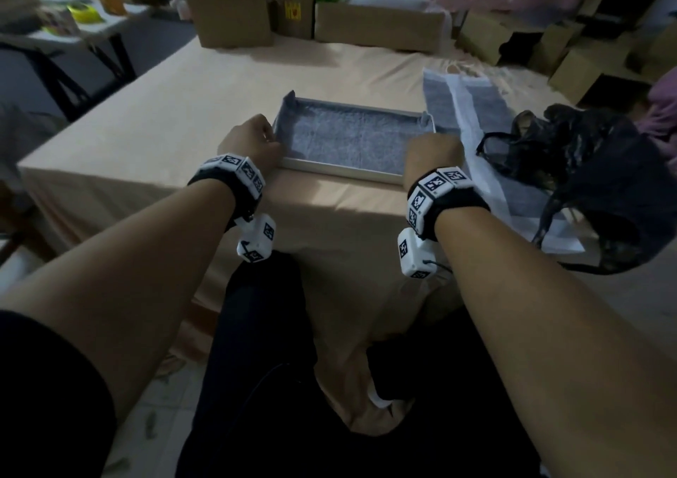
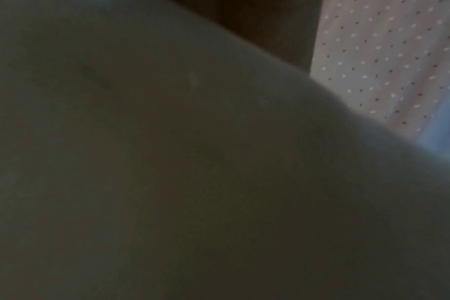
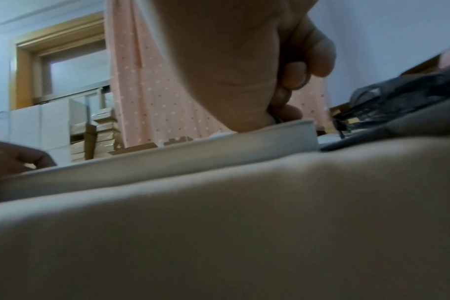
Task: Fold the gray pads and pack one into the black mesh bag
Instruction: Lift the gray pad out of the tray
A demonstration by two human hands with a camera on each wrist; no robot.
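A gray pad (image 1: 348, 136) with a white border lies folded on the beige table (image 1: 146, 140), its edges turned up like a shallow tray. My left hand (image 1: 256, 140) grips its left edge with curled fingers. My right hand (image 1: 434, 151) grips its near right corner; in the right wrist view the curled fingers (image 3: 290, 81) sit on the pad's white edge (image 3: 167, 160). A second gray pad (image 1: 472, 111) lies unfolded to the right. The black mesh bag (image 1: 593, 169) lies crumpled at the far right, partly on that pad. The left wrist view is dark and blurred.
Cardboard boxes (image 1: 234, 12) stand along the table's far edge, and more are stacked at the back right. A side table (image 1: 73, 19) with tape rolls stands at the back left. My dark-clothed legs (image 1: 263, 331) are below the table's near edge.
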